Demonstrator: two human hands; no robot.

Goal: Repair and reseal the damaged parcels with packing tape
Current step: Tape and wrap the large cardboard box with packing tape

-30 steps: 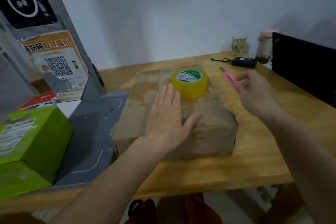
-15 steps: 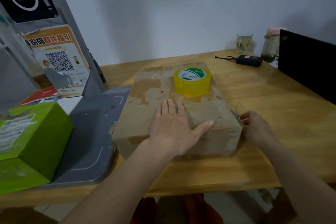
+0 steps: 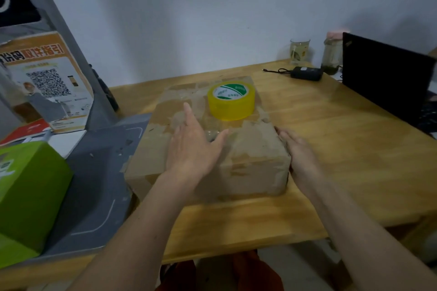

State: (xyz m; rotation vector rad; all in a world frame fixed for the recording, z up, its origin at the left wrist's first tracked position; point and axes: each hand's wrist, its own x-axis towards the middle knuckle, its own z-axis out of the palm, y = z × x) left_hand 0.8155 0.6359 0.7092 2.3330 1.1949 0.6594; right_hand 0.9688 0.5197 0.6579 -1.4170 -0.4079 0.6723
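Here, counting from your left: one green box [image 3: 26, 194] of smooth card at 9 o'clock, one grey mat [image 3: 94, 184] with white corner marks beside it, one printed poster [image 3: 47, 82] with a QR code at 10 o'clock, one cardboard parcel [image 3: 248, 149] at the centre, one tape roll [image 3: 231, 101], one drinking glass [image 3: 299, 51], one jar [image 3: 332, 56], one black adapter [image 3: 306, 73] with its cable, and one dark laptop [image 3: 385, 78] at 2 o'clock. You have two bare hands in view.

The parcel lies on the wooden table [image 3: 343, 149], its left edge overlapping the mat. It is a flat rectangular box, brown and scuffed, with its top paper torn away in patches and glossy strips of old tape across the lid. The tape roll sits on the parcel's far part, toward 12 o'clock, a yellow translucent ring with a white and green label on its core.

Your left hand [image 3: 191, 149] lies over the parcel's top, fingers straight and together, thumb spread toward 2 o'clock, gripping nothing; the roll stands just beyond its fingertips, apart from them. Your right hand [image 3: 300, 151] rests against the parcel's right side near the front corner, fingers extended along the cardboard, also gripping nothing.
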